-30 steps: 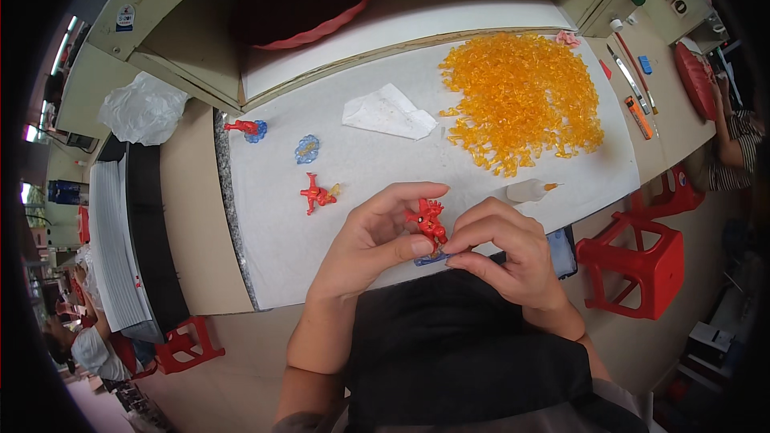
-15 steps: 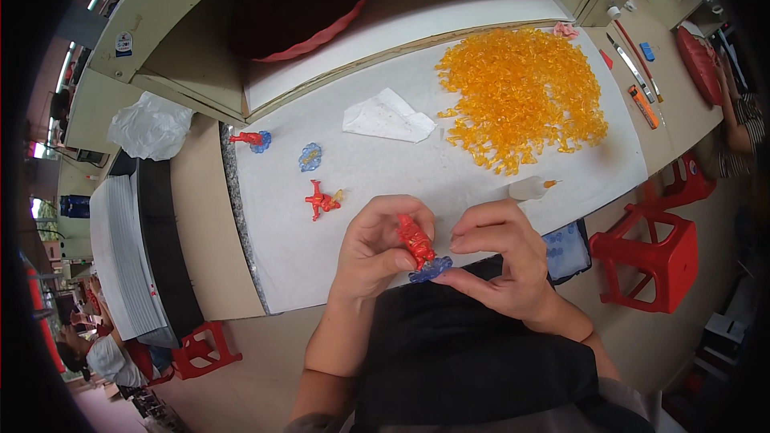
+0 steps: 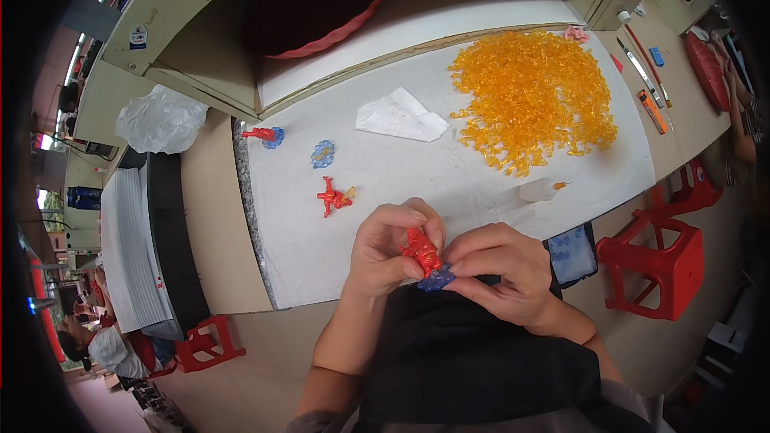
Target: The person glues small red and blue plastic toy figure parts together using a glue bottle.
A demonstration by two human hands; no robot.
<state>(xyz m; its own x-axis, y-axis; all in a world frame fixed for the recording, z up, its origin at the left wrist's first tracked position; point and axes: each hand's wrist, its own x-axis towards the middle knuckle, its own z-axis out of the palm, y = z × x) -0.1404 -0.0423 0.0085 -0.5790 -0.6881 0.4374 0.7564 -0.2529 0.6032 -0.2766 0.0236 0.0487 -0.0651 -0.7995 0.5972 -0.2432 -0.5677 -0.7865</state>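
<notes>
We hold the red figure [image 3: 420, 250] at the near edge of the white sheet [image 3: 301, 261], the left hand [image 3: 385, 244] gripping its body, the right hand [image 3: 505, 273] pinching the blue base [image 3: 435, 279] at its lower end. We should steady the body on the left, apply pressure squarely where both parts meet, and avoid bending thin sections.

Red figurine [image 3: 422, 252] between both hands [image 3: 507, 271]
</notes>
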